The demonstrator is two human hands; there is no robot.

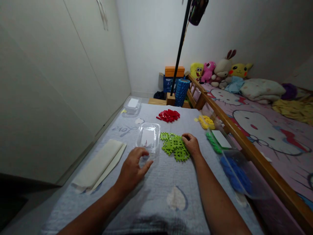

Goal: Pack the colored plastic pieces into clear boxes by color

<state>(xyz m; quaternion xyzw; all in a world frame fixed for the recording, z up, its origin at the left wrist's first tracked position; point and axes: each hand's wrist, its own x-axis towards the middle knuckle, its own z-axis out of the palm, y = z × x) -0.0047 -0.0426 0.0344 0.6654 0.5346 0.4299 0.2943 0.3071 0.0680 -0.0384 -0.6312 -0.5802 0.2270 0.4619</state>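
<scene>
My left hand (135,164) is open, its thumb and fingers apart with nothing between them. It hovers by the near end of a clear plastic container (147,139) that has a white label and a small red mark. My right hand (191,144) is at the right edge of a pile of flat lime-green plastic building pieces (176,146). Its fingers are curled and look closed on the edge of one green piece; the fingertips are partly hidden. The green pieces have notched edges and square holes, and they overlap in a loose heap.
Red plastic pieces (169,115) lie in a heap farther back. Another clear container (132,106) stands at the back left, and a folded cream cloth (100,164) lies at left. Yellow (206,122), green (213,142) and blue pieces (236,174) line the right side beside a wooden bed rail (234,132).
</scene>
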